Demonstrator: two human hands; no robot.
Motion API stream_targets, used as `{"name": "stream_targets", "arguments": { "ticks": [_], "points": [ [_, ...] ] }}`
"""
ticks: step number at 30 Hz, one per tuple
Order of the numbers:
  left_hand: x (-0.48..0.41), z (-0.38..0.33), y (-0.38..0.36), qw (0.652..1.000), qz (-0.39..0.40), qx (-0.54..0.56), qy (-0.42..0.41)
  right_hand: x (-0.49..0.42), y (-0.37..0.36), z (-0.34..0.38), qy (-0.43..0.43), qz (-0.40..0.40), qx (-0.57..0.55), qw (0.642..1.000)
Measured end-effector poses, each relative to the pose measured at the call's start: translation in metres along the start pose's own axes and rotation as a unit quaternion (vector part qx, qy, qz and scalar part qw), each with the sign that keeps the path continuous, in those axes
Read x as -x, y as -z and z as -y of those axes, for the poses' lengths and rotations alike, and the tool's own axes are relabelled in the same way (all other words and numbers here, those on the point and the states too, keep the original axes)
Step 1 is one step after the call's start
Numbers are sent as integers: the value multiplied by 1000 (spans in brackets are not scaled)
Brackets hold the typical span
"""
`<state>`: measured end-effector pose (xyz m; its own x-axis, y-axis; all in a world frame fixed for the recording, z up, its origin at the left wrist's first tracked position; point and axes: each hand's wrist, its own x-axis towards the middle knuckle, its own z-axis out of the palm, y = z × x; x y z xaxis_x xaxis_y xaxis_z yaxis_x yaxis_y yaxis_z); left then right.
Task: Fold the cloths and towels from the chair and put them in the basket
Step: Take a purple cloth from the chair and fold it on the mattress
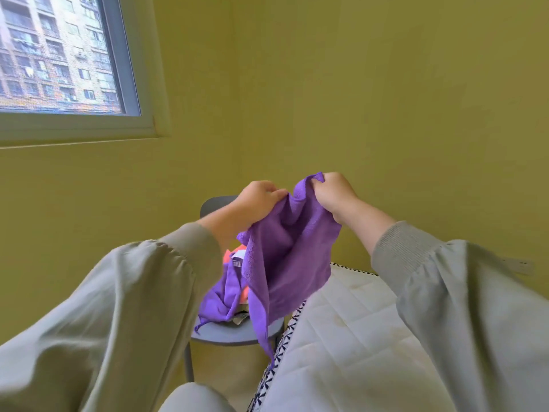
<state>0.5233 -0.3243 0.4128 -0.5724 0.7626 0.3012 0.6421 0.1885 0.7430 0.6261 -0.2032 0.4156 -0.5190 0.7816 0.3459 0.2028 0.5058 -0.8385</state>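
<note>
Across the far side — wall (356, 84): yellow-green and plain, filling most of the view behind everything else.
Sleeves (118, 307): pale grey-green and loose, with ribbed cuffs; one comes in from the near left, the other from the near right, both forearms reaching toward the middle.
Window (59, 55): far left, high up, grey-framed; a block of flats shows through the glass.
Quilted pad (356, 322): white, stitched in squares, edged with a dark-and-white patterned band; lies at the near right, just beside the chair.
Purple cloth (291, 257): held up in the air over the chair, between the two hands; its top edge is bunched, the rest hangs slack, and one corner trails down past the seat's near edge.
Chair (234, 333): grey-blue, with rounded seat and back, in the middle by the wall, partly hidden by the hanging cloth and the left forearm.
Pile (225, 295): on the seat — a second purple piece with a white label, crumpled, with something orange beside it.
Left hand (258, 200): fingers curled, pinching the cloth's top edge on its left side.
Right hand (332, 194): closed in a fist round the top right corner, slightly higher than the left hand; the two are near each other, not touching.
</note>
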Motion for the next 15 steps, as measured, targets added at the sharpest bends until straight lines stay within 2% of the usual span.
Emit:
{"name": "stream_targets", "arguments": {
  "ticks": [4, 7, 11, 15],
  "points": [
    [3, -15, 11, 985, 158, 51, 40, -5, 26, -5, -40, -25, 97, 994],
    [-7, -6, 6, 984, 168, 16, 59, -7, 43, -23, -73, -48, 160, 983],
    [-24, 29, -24, 957, 214, -185, 66, -16, 47, -79, -124, -59, 215, 967],
    [-39, 85, -72, 917, 186, -342, 83, -26, 35, -152, -179, -72, 230, 954]
  ]
}}
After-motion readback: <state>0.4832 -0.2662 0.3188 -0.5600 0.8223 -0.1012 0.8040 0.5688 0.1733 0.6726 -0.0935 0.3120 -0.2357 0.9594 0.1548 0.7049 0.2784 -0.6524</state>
